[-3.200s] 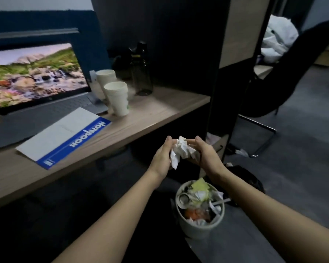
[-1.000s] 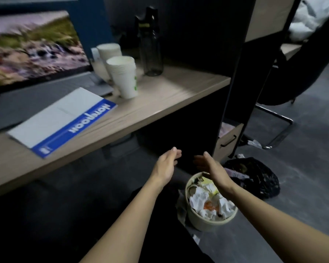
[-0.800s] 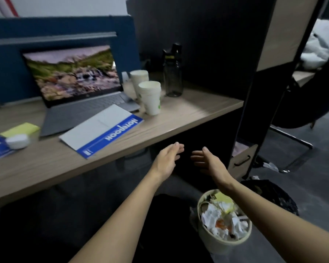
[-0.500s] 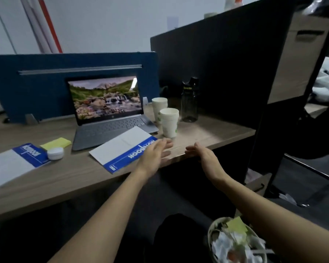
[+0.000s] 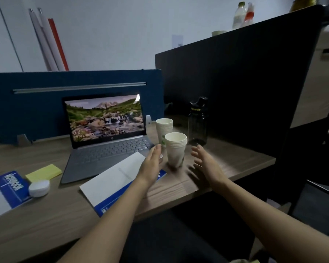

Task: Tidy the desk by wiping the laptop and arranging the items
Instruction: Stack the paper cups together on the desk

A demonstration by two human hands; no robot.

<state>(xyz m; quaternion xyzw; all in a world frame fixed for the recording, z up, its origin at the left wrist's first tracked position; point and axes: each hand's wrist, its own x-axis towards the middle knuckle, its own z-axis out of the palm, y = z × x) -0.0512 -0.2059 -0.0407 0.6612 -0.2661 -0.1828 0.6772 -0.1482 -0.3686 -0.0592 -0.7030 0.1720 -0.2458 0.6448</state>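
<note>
An open grey laptop (image 5: 103, 149) with a landscape on its screen stands on the wooden desk (image 5: 179, 188). A white and blue notebook (image 5: 114, 181) lies partly on its front edge. Two stacks of white paper cups stand to the right, the near stack (image 5: 175, 149) and the far stack (image 5: 164, 130). My left hand (image 5: 152, 164) is open just left of the near stack, over the notebook. My right hand (image 5: 205, 162) is open just right of that stack. Neither hand touches the cups or holds anything.
A dark water bottle (image 5: 198, 122) stands behind the cups. At the left lie a yellow sticky-note pad (image 5: 44, 172), a small white round case (image 5: 39, 187) and a second blue notebook (image 5: 4, 190). A blue partition (image 5: 36, 107) backs the desk; a dark divider (image 5: 235, 82) walls the right.
The crumpled tissue held over the bin was dropped in it. Both empty hands rose from the bin to the desk and now flank the near cup stack. The view lifted.
</note>
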